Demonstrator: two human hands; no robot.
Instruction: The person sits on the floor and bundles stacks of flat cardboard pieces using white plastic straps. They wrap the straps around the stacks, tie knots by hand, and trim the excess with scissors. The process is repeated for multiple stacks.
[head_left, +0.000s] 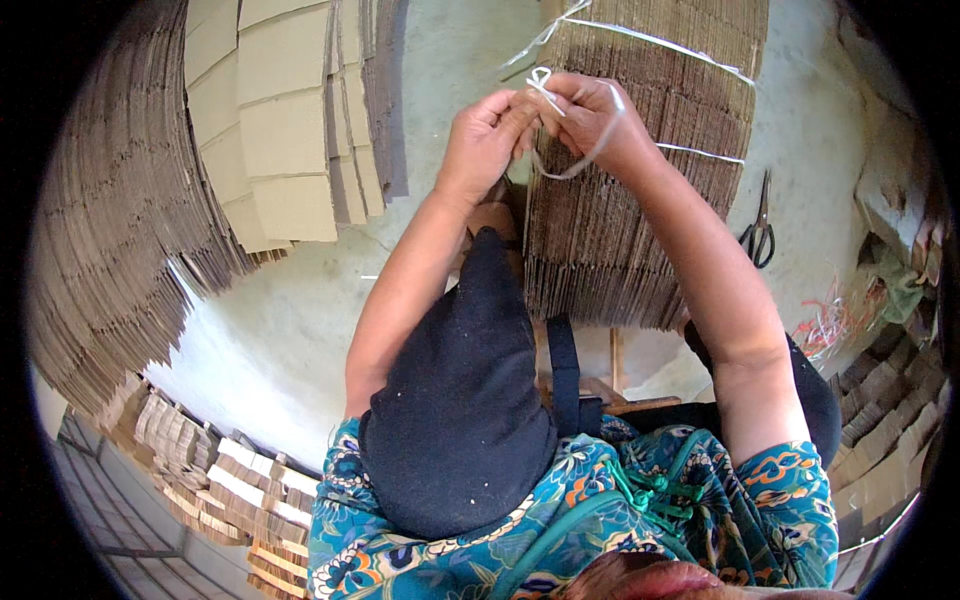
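Both my hands meet over the left edge of a long stack of brown corrugated cardboard pieces (pixel 620 240) standing on edge. My left hand (pixel 487 138) is closed, its thumb and fingers pinched on a white plastic string (pixel 541 80). Beside it my right hand (pixel 590 115) is closed too, gripping the same string, which forms a small loop above the fingers. A longer bend of it hangs down below the right hand. Another white string (pixel 700 154) runs across the stack by my right wrist, and a further one (pixel 660 42) crosses its far end.
Black-handled scissors (pixel 760 232) lie on the floor right of the stack. Tangled red and white string scraps (pixel 835 320) are farther right. Tall cardboard stacks (pixel 110 200) and lighter cardboard sheets (pixel 285 110) stand at the left. More stacked cardboard (pixel 240 480) is at the lower left.
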